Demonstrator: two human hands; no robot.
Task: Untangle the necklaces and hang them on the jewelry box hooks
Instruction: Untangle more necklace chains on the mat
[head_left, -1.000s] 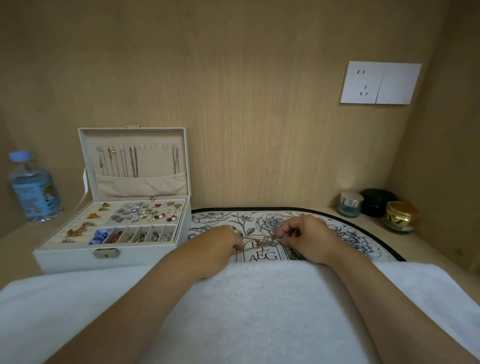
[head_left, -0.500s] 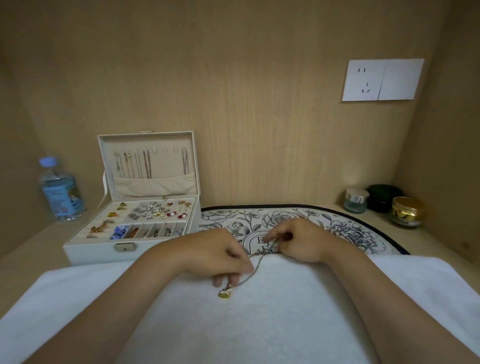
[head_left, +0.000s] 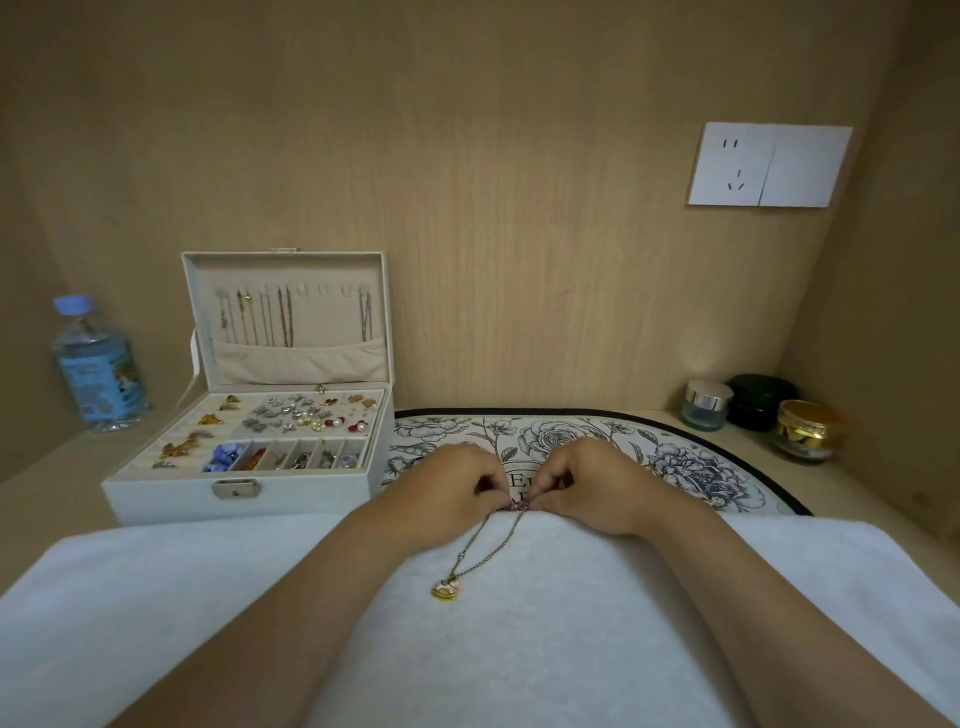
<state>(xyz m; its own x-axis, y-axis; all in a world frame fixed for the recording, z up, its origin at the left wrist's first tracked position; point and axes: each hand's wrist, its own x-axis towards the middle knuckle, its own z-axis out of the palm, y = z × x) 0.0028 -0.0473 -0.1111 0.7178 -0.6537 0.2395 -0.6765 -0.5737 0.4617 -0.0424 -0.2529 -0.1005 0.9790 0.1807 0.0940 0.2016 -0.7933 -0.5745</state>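
A thin gold necklace (head_left: 485, 548) lies on the white towel (head_left: 519, 649), its round pendant (head_left: 447, 591) nearest me. At the towel's far edge my left hand (head_left: 447, 491) and my right hand (head_left: 592, 486) meet, each pinching the top of the chain with curled fingers. The white jewelry box (head_left: 244, 493) stands open to the left. Several necklaces (head_left: 283, 322) hang from hooks (head_left: 322, 287) inside its lid; a few hooks in the middle are bare.
A water bottle (head_left: 96, 366) stands left of the box. Three small jars (head_left: 758, 410) sit in the back right corner. A floral mat (head_left: 675, 457) lies under the towel's far edge. Wooden walls close in on the back and both sides.
My hands have come together at the chain's top. The pendant came out from under my left hand and now lies free on the towel, the chain stretched toward me.
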